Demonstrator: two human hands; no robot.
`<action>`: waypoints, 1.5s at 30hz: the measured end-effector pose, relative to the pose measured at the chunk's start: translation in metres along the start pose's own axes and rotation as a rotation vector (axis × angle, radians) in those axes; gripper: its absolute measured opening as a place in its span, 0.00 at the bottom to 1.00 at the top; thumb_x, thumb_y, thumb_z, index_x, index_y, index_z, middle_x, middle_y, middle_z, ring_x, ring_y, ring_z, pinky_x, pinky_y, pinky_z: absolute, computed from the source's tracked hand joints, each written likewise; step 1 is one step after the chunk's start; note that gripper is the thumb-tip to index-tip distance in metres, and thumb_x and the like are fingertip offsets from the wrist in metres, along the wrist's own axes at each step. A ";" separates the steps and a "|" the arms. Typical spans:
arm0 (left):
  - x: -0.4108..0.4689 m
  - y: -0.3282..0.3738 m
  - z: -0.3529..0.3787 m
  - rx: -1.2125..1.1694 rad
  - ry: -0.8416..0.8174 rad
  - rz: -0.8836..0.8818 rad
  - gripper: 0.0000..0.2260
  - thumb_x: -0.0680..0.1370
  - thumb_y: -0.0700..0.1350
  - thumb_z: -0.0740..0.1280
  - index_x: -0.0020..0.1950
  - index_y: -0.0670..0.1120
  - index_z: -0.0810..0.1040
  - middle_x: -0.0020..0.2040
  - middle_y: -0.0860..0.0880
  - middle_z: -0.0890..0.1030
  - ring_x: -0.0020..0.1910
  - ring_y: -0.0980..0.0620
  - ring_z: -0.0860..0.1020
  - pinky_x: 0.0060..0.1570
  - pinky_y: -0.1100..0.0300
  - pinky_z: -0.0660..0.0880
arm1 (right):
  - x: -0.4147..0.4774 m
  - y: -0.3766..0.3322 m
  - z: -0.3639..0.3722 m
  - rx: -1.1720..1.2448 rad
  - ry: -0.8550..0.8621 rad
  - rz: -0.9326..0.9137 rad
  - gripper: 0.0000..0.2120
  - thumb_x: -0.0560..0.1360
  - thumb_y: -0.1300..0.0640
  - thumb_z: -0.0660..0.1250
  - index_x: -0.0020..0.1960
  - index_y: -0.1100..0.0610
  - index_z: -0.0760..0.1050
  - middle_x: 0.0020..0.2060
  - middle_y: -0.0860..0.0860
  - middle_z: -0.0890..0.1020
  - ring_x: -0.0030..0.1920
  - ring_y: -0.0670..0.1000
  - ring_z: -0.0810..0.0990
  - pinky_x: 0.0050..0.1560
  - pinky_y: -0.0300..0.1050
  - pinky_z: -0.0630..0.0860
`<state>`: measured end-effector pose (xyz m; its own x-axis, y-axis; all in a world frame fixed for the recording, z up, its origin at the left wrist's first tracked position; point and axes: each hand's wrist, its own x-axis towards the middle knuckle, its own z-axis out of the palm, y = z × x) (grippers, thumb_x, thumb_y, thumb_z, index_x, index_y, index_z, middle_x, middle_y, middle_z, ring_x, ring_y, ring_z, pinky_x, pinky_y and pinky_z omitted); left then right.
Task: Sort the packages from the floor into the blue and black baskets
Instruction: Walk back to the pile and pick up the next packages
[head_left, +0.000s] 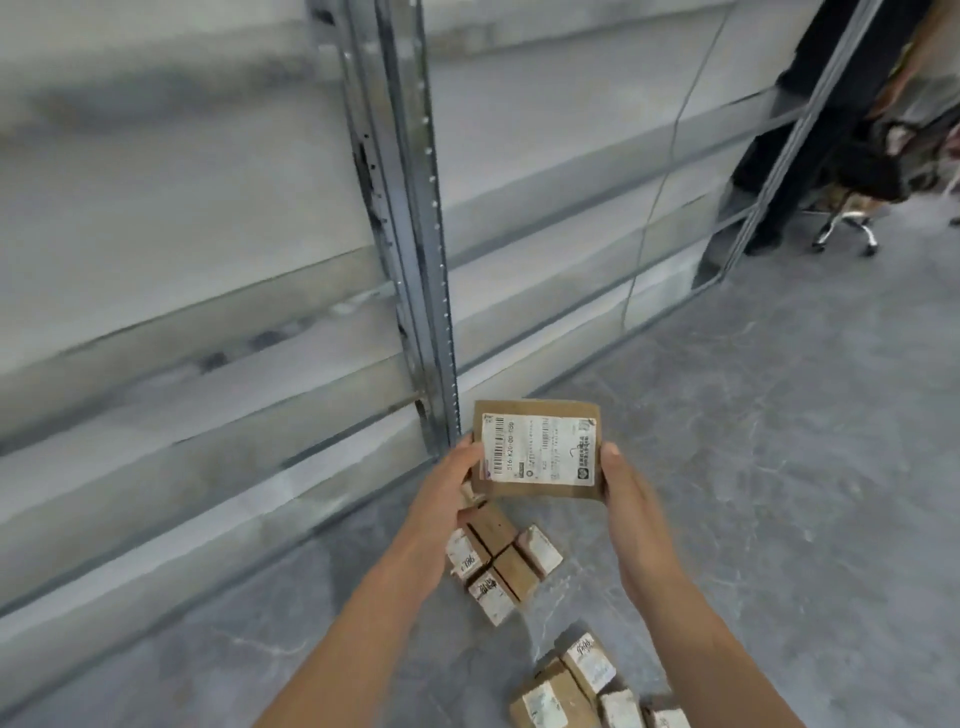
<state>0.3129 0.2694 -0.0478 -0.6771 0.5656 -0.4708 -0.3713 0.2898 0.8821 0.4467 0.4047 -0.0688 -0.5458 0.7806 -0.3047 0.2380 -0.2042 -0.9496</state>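
Note:
A flat brown cardboard package (537, 451) with a white shipping label faces me, held up above the floor. My left hand (447, 483) grips its left edge and my right hand (623, 499) grips its right edge. Below the hands, a cluster of small brown packages (501, 564) lies on the grey floor. Several more small packages (576, 686) lie at the bottom edge of the view. No blue or black basket is in view.
A grey metal shelving rack (415, 234) with long pale shelves fills the left and upper part of the view. A swivel chair base (844, 228) and a dark upright structure (810, 130) stand at the far right. Grey marbled floor (779, 441) stretches to the right.

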 end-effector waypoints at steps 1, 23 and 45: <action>-0.010 0.004 -0.015 -0.018 0.029 0.017 0.13 0.85 0.57 0.60 0.63 0.60 0.82 0.54 0.60 0.87 0.55 0.62 0.82 0.54 0.56 0.75 | -0.005 -0.008 0.013 -0.011 -0.040 -0.012 0.20 0.86 0.40 0.53 0.63 0.45 0.82 0.55 0.42 0.86 0.56 0.36 0.80 0.55 0.35 0.68; -0.296 -0.086 -0.396 -0.321 0.664 0.117 0.15 0.86 0.56 0.58 0.70 0.61 0.78 0.61 0.59 0.85 0.65 0.57 0.78 0.56 0.54 0.72 | -0.262 -0.003 0.381 -0.326 -0.770 -0.184 0.31 0.77 0.27 0.53 0.64 0.45 0.82 0.60 0.46 0.85 0.65 0.48 0.80 0.73 0.56 0.70; -0.454 -0.202 -0.518 -0.746 1.356 0.013 0.17 0.86 0.57 0.58 0.75 0.63 0.73 0.67 0.58 0.80 0.68 0.55 0.74 0.70 0.46 0.70 | -0.445 0.062 0.608 -0.613 -1.503 -0.176 0.19 0.83 0.41 0.58 0.53 0.44 0.86 0.47 0.41 0.88 0.55 0.44 0.84 0.56 0.44 0.73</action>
<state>0.3657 -0.4455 -0.0191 -0.5785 -0.6550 -0.4861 -0.3034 -0.3804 0.8736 0.2160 -0.3143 -0.0371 -0.7588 -0.5527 -0.3446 0.1568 0.3584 -0.9203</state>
